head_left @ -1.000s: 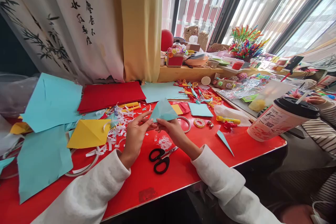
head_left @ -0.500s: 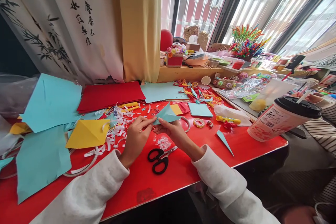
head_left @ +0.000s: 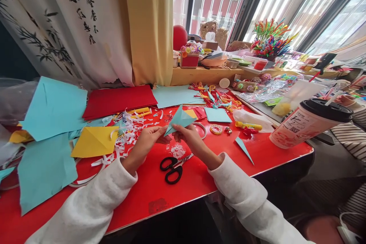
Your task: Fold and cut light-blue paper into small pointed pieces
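A light-blue piece of folded paper (head_left: 180, 119) is held up between my two hands, its creased point tilting up and away from me. My left hand (head_left: 148, 139) pinches its lower left corner between thumb and fingers. On the lower edge, my right hand (head_left: 187, 135) grips with the thumb on top; the fingers underneath are partly hidden. Just below my hands, black-handled scissors (head_left: 173, 168) lie on the red table (head_left: 160, 188). Beside them is a small heap of white scraps (head_left: 177, 151). A narrow folded blue paper (head_left: 244, 150) rests to the right.
Blue sheets (head_left: 47, 171), a yellow sheet (head_left: 95, 142) and white paper strips (head_left: 133, 131) cover the left. Red sheets (head_left: 120, 101) and a blue stack (head_left: 217, 115) lie behind. At right stand a lidded drink cup (head_left: 303, 126) and a person's striped sleeve (head_left: 347, 135).
The folded paper now stands more upright, showing more of its creased face. My left thumb has shifted to its lower corner. The whole view has tilted slightly.
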The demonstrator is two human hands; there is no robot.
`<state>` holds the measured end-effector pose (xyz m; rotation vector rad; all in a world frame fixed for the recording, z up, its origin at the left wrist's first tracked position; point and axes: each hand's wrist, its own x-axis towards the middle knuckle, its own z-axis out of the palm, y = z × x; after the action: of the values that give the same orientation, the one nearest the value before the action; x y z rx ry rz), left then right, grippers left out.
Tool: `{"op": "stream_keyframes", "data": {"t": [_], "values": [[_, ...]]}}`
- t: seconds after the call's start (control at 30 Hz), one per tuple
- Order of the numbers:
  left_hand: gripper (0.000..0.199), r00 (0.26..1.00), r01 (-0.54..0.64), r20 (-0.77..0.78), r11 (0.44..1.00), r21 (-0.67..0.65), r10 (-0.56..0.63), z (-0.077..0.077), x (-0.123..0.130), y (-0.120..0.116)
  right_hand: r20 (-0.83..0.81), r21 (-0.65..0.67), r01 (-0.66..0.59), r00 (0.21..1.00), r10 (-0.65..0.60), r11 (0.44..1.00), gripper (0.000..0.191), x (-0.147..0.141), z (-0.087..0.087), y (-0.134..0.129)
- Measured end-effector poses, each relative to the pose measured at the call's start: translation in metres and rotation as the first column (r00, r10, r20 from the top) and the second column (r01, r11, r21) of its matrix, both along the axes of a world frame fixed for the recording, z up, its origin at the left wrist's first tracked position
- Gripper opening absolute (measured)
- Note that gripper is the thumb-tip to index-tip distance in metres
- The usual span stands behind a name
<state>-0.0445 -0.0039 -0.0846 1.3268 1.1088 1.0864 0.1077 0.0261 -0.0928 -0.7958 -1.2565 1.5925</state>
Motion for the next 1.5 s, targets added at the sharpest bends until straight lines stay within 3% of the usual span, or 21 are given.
{"op": "stream_keyframes", "data": {"t": [0.27,0.5,0.77,1.1,1.3,1.37,1.5], "values": [[0.034,0.993,-0.058,-0.097,0.991,0.121,0.07,-0.001,0.003,-0.003,-0.007,0.015,-0.047,0.999,0.047,0.999,0.03,-0.001,0.004,-0.004],[0.039,0.935,-0.16,-0.269,0.953,0.257,0.23,0.0,0.006,-0.008,-0.013,0.0,-0.053,0.998,0.053,0.999,0.03,-0.003,0.001,-0.005],[0.038,0.976,-0.014,-0.21,0.987,0.16,0.048,-0.002,0.006,-0.004,-0.026,0.047,0.058,0.998,-0.057,0.997,0.029,-0.002,-0.003,-0.002],[0.035,0.991,-0.041,-0.126,0.997,0.064,0.048,-0.005,0.009,-0.008,-0.01,0.038,0.055,0.998,-0.055,0.998,0.03,-0.002,-0.002,-0.003],[0.033,0.997,0.082,-0.004,0.997,-0.002,-0.082,-0.004,0.011,-0.009,-0.019,0.051,0.078,0.997,-0.077,0.996,0.029,0.003,0.0,0.001],[0.034,0.993,0.114,-0.041,0.993,-0.01,-0.115,-0.004,0.007,-0.006,0.028,0.08,0.062,0.998,-0.065,0.995,0.03,0.007,0.002,0.003],[0.032,0.986,-0.071,-0.141,0.988,0.14,0.091,-0.004,0.0,0.001,0.22,0.113,-0.096,0.973,0.07,0.989,0.032,0.011,0.005,0.005]]}}
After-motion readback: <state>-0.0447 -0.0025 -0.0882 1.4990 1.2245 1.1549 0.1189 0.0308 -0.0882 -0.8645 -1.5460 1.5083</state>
